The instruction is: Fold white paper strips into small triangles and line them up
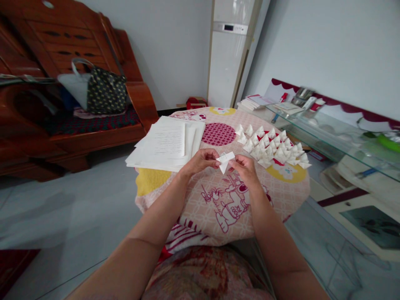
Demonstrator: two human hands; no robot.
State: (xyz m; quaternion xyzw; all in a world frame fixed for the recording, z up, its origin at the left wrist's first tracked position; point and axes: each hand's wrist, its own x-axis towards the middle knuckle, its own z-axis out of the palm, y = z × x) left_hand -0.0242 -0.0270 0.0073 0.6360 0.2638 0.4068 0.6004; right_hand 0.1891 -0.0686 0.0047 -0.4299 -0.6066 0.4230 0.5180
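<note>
Pinching a small folded paper (225, 158) between them, the two bare hands are meeting above the middle of a round table whose patterned cloth (200, 200) is showing pink, yellow and maroon designs. The left hand (201, 161) is closing its thumb and curled fingers on the paper's left end, with hardly any gap between the fingertips. The right hand (246, 167) is gripping the opposite end in much the same way, thumb and bent fingers nearly together. Between the hands the white paper is showing a broad flat band along its top and a point facing down toward the person. To the left, a stack of paper sheets (164, 143) is lying near the left hand, the upper sheet bearing lines of writing too small to read. On the right, beyond the right hand, many white folded pieces (262, 146) are standing close together in uneven rows, with bits of red showing between some of them. Past the table, a dark bag with a light pattern (106, 91) is resting on a wooden sofa (134, 100), a tall white cabinet-like unit (226, 62) is standing by the wall, and a glass shelf (337, 129) is holding assorted objects.
</note>
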